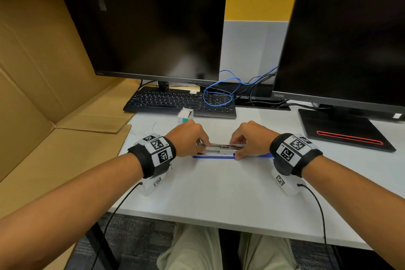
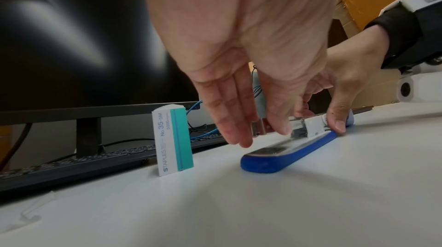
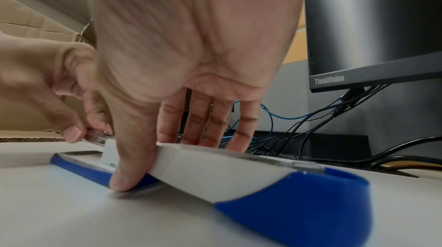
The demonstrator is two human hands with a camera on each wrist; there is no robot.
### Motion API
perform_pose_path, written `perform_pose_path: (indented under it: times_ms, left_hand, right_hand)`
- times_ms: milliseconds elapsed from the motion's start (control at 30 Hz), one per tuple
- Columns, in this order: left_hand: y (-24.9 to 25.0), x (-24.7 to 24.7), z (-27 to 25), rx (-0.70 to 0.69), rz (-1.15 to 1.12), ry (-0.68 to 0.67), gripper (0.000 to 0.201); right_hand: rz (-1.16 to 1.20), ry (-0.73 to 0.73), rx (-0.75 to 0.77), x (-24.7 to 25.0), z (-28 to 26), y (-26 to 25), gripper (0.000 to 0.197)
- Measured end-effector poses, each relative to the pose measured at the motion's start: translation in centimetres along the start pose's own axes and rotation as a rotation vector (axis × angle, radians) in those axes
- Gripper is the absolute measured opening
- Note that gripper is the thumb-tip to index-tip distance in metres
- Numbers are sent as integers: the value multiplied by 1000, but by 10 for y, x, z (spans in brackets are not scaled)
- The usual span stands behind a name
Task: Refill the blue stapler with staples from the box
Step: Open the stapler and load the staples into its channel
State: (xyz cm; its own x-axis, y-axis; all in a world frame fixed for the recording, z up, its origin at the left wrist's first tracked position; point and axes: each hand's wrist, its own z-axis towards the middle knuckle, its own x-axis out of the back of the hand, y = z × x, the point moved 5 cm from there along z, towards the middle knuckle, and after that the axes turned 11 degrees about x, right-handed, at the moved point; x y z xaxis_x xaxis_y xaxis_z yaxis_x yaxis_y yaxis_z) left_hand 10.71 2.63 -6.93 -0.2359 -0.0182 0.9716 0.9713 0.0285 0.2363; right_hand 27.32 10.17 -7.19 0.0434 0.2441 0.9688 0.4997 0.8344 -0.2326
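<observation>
The blue stapler [image 1: 213,156] lies lengthwise on the white desk [image 1: 219,186] between my hands, its blue base flat and its white top [image 3: 215,173] lifted. My left hand [image 1: 202,147] pinches the left end of the metal staple rail [image 1: 219,146] between thumb and fingers; the right wrist view shows this pinch on the rail [image 3: 95,136]. My right hand [image 1: 237,149] grips the white body, thumb [image 3: 124,181] on the near side and fingers on the far side. The staples box [image 1: 185,115], white and teal, stands upright just behind my left hand [image 2: 263,135], apart from it.
A black keyboard [image 1: 175,101] and two dark monitors [image 1: 149,28] [image 1: 346,37] stand behind. Blue and black cables [image 1: 219,92] coil between them. A monitor base [image 1: 341,129] with a red stripe sits to the right. Flattened cardboard [image 1: 43,72] lines the left.
</observation>
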Motion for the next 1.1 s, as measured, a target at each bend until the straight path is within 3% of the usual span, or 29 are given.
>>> perform_pose_path:
  times_ms: [233, 633, 1100]
  left_hand:
    - [1, -1, 0, 22, -97, 9, 14]
    - [-1, -1, 1, 44, -166, 9, 12]
    - [-2, -2, 3, 62, -157, 1, 12]
  right_hand:
    - [-64, -87, -53, 1, -8, 10, 36]
    - [-150, -85, -121, 9, -18, 20, 29]
    - [-120, 184, -49, 44, -12, 2, 48]
